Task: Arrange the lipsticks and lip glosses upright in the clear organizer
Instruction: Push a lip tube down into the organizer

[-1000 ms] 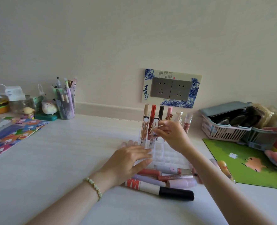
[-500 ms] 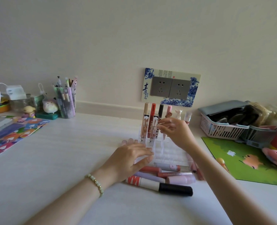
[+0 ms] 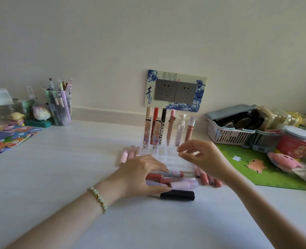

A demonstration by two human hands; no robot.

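left hand on loose lipsticks | right hand empty, over organizer

A pale desk against a plain cream wall, in soft even light.
Straight beyond the hands, a double grey wall socket sits in a blue-and-white floral frame above a low white ledge. The white tabletop runs wide to the left of the hands; to their right lies a green mat.
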